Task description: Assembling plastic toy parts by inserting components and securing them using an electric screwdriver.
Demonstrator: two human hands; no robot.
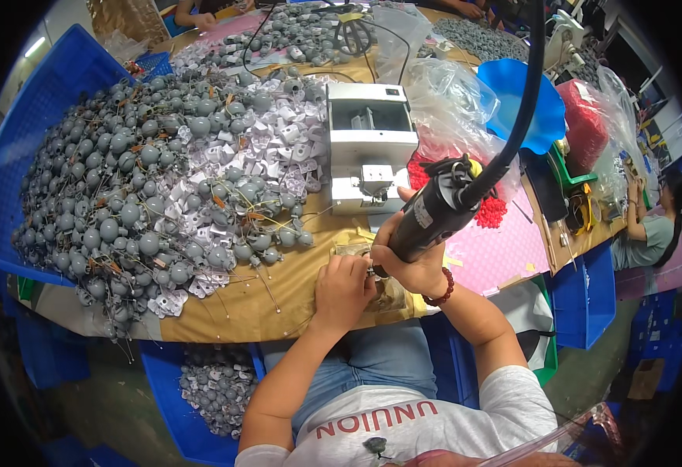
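My right hand (417, 268) is wrapped round a black electric screwdriver (428, 222), tilted with its tip down toward the table edge. A thick black cable (524, 93) rises from its top end. Beside it, my left hand (344, 289) is closed with the fingertips pressed together by the screwdriver's tip. What the left fingers hold is mostly hidden, too small to name. Just beyond my hands stands a white boxy machine (373, 144) with an open top tray, which looks like a screw feeder. To the left spreads a heap of grey rounded parts with thin wires (115, 226).
White plastic parts (282, 140) lie among the grey heap. A blue bin (45, 101) leans at the far left. Small red parts (490, 212) sit by a pink bubble sheet (492, 253), with a blue bowl (539, 117) behind. Another blue bin (171, 416) stands below the table edge. Other people sit nearby.
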